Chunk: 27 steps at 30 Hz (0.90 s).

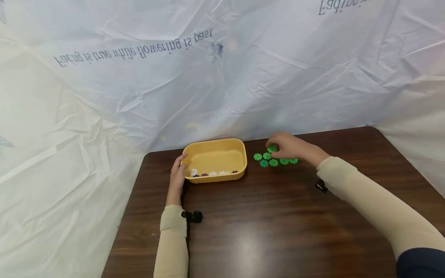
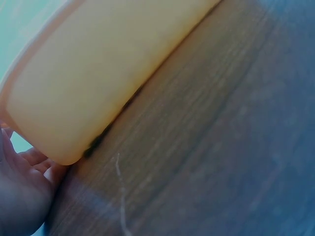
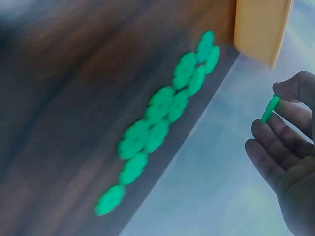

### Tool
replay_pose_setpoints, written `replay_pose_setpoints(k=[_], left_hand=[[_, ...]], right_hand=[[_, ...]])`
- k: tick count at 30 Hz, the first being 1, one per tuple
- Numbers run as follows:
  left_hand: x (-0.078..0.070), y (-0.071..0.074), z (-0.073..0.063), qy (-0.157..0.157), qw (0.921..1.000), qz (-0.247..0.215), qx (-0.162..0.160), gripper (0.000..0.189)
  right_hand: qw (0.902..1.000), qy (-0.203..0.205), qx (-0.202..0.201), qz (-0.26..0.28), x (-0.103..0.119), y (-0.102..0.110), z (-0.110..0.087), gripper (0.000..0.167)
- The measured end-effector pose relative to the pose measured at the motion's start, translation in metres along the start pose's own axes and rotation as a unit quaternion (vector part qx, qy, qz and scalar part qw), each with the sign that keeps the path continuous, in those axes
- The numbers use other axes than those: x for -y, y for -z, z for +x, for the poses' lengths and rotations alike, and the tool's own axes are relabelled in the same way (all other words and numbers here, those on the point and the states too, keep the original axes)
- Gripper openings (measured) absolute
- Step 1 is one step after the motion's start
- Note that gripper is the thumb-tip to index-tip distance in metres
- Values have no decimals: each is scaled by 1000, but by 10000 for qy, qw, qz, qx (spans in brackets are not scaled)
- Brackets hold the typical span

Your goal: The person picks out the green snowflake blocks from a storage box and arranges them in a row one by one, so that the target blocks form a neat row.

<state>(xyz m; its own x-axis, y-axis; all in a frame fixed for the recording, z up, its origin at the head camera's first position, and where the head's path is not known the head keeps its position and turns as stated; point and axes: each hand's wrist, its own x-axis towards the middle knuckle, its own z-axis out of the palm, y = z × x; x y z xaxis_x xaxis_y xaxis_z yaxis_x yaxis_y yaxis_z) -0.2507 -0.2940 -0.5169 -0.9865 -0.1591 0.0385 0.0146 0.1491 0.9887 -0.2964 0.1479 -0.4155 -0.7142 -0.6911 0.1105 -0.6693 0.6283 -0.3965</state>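
On the left, my left hand (image 1: 177,178) grips the near-left side of a yellow plastic basin (image 1: 215,157), with the thumb over its rim. In the left wrist view the fingers (image 2: 34,157) reach round the basin's corner. White and purple flower-shaped discs (image 1: 193,172) lie inside along the near wall. To the right of the basin, my right hand (image 1: 290,146) pinches a green flower disc (image 3: 270,108) between thumb and fingertips, raised above the table. Beneath it lie several more green flower discs (image 3: 160,104), set close together in rows.
The dark wood table (image 1: 250,220) reaches back to a pale printed cloth (image 1: 194,85) hanging right behind the basin. Black straps with small cameras sit on both sleeved wrists, the left camera (image 1: 196,216) low over the table.
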Motion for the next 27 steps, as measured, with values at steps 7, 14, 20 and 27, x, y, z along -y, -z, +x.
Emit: replay_pose_setpoints(k=[7,14,20,27], left_hand=[[2,5,-1,49,10000,46,14,46],[0,7,-1,73,9999,128,10,46],[1,4,0,209,9996,18,161,47],[-12,-1,-2,201,9997,58,143,47]], right_hand=[[9994,-336,-117,-33,-31,-7,-36,30],[9987,-479,-156,-83,-53,-14,-58,29],[9968,-798,-51,-77,-69,-20,-77,17],[9955,-943,120,-55,-74,-20,-84,11]])
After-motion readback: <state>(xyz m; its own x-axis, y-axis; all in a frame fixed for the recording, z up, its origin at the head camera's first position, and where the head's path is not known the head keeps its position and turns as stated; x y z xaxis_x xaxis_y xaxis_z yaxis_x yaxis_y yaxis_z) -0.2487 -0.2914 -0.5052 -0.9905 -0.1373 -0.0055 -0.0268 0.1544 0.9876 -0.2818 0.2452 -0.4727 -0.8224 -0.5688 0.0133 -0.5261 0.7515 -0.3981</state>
